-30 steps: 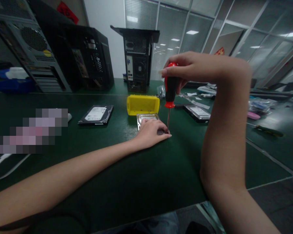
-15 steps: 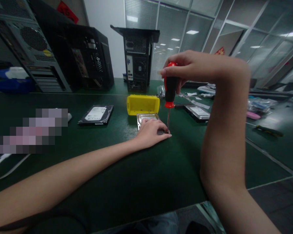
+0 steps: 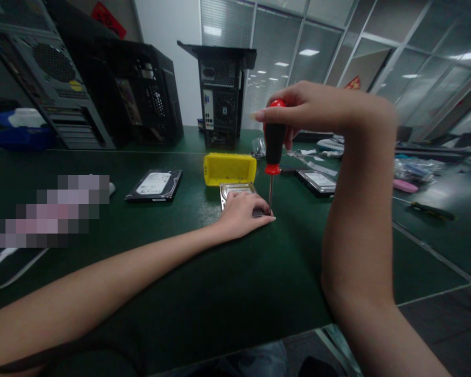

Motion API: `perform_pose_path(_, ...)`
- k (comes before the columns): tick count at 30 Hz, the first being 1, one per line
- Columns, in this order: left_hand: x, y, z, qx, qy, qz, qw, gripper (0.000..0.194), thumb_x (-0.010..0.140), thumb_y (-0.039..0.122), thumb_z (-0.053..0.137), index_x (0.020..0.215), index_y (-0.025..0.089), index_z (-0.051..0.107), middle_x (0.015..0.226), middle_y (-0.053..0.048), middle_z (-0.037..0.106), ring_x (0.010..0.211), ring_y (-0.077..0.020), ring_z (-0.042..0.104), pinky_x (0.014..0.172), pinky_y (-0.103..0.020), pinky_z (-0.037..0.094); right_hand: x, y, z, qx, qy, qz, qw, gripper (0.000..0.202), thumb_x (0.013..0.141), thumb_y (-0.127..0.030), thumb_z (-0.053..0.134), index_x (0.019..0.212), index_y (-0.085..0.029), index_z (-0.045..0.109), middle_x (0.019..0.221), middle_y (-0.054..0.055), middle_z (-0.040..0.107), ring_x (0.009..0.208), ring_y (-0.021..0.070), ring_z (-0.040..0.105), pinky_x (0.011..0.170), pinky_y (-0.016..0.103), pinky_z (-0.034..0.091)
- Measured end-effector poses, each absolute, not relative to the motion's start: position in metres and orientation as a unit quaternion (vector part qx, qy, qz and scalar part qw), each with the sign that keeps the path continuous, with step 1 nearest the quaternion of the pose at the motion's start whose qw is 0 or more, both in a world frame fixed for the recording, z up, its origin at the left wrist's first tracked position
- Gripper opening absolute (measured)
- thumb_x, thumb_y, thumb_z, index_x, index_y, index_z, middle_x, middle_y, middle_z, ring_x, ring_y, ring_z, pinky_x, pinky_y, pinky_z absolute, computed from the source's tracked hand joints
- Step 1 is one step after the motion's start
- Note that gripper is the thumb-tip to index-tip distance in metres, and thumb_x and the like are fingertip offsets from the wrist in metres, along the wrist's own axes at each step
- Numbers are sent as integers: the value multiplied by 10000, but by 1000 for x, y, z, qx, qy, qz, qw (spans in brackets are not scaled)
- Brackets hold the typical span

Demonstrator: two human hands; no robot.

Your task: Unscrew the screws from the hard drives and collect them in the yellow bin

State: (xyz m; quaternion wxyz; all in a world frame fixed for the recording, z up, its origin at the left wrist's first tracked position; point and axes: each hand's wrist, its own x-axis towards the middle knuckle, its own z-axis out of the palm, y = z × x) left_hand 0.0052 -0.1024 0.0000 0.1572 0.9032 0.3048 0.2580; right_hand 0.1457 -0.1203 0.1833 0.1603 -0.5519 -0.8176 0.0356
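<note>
A silver hard drive (image 3: 237, 187) lies on the green table, largely covered by my left hand (image 3: 241, 212). The fingers of that hand curl over the drive and grip it, with the thumb along its near edge. My right hand (image 3: 286, 111) is wrapped round the handle top of a red and black screwdriver (image 3: 273, 144). The screwdriver stands nearly upright, its tip down at the drive's right near corner beside my left fingertips. What exactly the tip touches is too small to make out. Just behind the drive sits a yellow plastic bin (image 3: 231, 168).
Another hard drive (image 3: 154, 184) lies to the left, and one more (image 3: 317, 181) behind my right forearm. Computer cases (image 3: 222, 99) stand along the back. At the right are a second screwdriver (image 3: 432, 210) and plastic bags (image 3: 418, 168). A blurred-out item with a white strap (image 3: 18, 275) lies left.
My right wrist and forearm have shifted very slightly left, and the grip on the screwdriver handle has turned a little. My left hand and the drive stay in place.
</note>
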Motion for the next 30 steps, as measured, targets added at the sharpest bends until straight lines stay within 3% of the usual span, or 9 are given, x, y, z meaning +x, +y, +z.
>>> perform_pose_path(6,5,-102,0,903,308,257,152,223,851,435,580,871,232,670,1019,11,686,1003,-225,572,893,-428,294,145,-116,181,-560,-804,88,180,419,903,-530,426,881,-156,616,822,54,696,630,132,644,577,236,519)
perform_pose_path(11,5,-101,0,903,302,263,153,233,849,445,579,868,231,667,1007,19,688,994,-222,574,891,-423,294,142,-119,181,-561,-792,122,208,330,957,-335,355,854,-143,602,754,42,687,635,133,661,612,250,537)
perform_pose_path(30,5,-101,-2,905,303,261,148,210,835,428,596,868,234,668,1004,13,691,1000,-232,575,898,-431,306,144,-117,182,-555,-806,84,187,322,932,-430,420,833,-177,593,818,51,678,658,127,646,571,212,512)
